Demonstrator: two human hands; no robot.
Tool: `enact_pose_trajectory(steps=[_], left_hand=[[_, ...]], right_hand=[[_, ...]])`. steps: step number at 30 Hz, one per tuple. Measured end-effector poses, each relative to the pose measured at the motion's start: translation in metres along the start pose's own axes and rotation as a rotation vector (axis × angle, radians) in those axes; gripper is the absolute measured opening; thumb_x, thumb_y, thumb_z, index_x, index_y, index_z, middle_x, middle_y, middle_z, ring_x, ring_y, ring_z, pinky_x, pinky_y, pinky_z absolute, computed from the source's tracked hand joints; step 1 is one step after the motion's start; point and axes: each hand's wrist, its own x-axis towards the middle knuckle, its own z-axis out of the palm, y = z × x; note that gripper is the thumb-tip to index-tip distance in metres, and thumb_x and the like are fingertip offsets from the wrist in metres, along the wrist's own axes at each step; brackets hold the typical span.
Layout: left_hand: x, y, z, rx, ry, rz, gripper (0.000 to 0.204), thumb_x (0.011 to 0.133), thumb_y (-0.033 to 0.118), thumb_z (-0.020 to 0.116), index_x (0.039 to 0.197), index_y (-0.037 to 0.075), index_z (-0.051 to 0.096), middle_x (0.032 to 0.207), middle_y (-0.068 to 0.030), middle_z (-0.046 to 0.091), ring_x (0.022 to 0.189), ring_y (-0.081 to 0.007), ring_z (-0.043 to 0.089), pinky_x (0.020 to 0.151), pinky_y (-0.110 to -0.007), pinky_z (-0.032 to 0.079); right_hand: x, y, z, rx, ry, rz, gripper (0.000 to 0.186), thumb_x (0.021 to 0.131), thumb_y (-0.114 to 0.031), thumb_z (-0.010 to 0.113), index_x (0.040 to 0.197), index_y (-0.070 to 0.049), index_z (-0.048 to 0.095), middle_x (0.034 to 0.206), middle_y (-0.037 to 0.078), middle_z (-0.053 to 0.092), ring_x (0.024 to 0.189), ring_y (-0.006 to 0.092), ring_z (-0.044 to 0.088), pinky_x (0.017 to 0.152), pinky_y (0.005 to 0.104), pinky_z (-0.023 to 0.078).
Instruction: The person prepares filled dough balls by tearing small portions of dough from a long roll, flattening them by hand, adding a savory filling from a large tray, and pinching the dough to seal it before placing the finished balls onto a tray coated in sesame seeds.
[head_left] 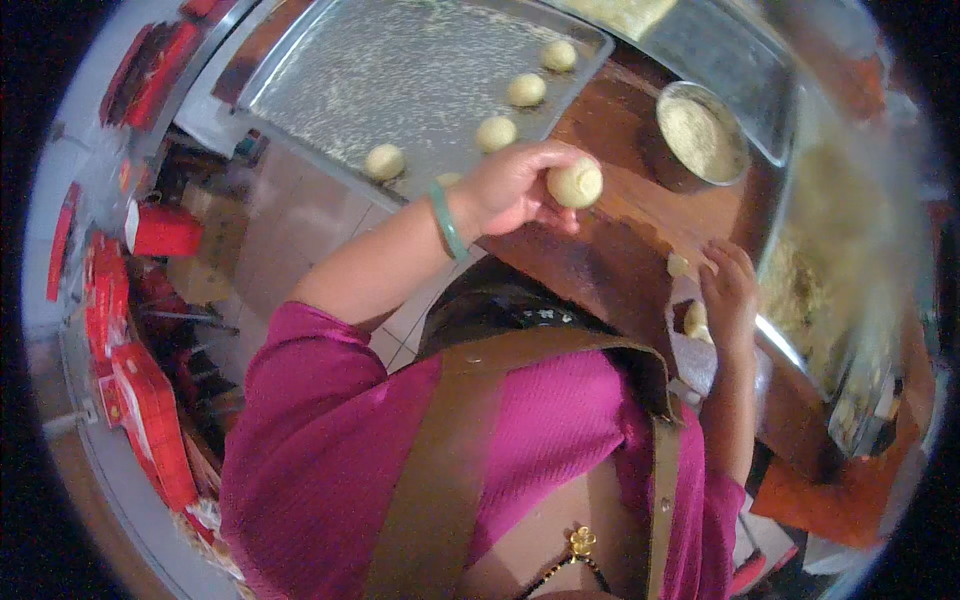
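Cradling a pale ball (576, 186) at one o'clock in my remote view, the left hand (510, 190) closes thumb and fingers around it from its nine o'clock side, a hold I judge light, likely to keep the round form unmarked. The left forearm (375, 250) slants up from nine o'clock, wrist ringed by a green bangle (447, 222), below the tray (400, 80) at eleven, where more balls (526, 90) sit spaced out, probably against sticking. Within reach at two stands a bowl (670, 168) of pale grains. At three, the right hand (733, 287) hangs bent-fingered beside a small lump (678, 265), right forearm (732, 400) rising from four; whether it grips, I cannot tell.
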Motion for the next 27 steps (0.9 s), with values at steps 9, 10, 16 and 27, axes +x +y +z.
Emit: enact_pose_trajectory(steps=[9,10,16,27], left_hand=[[-0.042,0.068,-0.087,1.856,0.784,0.199,0.04,0.076,0.024,0.061,0.113,0.013,0.054,0.108,-0.0149,0.051,0.097,-0.0289,0.053,0.082,-0.038,0.044],[-0.039,0.063,-0.094,1.909,0.788,0.09,0.041,0.075,0.024,0.061,0.114,0.013,0.053,0.109,-0.016,0.05,0.099,-0.0303,0.052,0.084,-0.039,0.042],[-0.025,0.056,-0.075,2.026,0.839,0.057,0.047,0.076,0.02,0.06,0.119,0.004,0.047,0.122,-0.0185,0.042,0.111,-0.0354,0.042,0.094,-0.039,0.036],[0.056,-0.046,0.09,1.248,-0.191,0.341,0.037,0.078,0.011,0.058,0.113,0.004,0.05,0.113,-0.0116,0.05,0.109,-0.0237,0.046,0.094,-0.034,0.038]], right_hand=[[-0.043,0.029,-0.027,-0.025,-0.047,0.091,0.02,0.071,0.003,0.06,0.091,0.001,0.06,0.096,0.014,0.06,0.092,0.0256,0.057,0.081,0.0338,0.044],[-0.047,0.029,-0.027,-0.024,-0.036,0.11,0.021,0.071,0.002,0.061,0.092,0.001,0.06,0.096,0.014,0.06,0.093,0.0254,0.057,0.082,0.034,0.044],[-0.065,0.015,-0.039,-0.147,-0.166,0.169,0.041,0.067,-0.005,0.067,0.107,-0.003,0.056,0.111,0.015,0.054,0.106,0.029,0.05,0.091,0.035,0.039],[-0.076,0.039,-0.031,0.218,-0.116,0.271,0.033,0.065,-0.006,0.07,0.096,-0.005,0.057,0.095,0.01,0.056,0.087,0.0263,0.056,0.074,0.0319,0.047]])
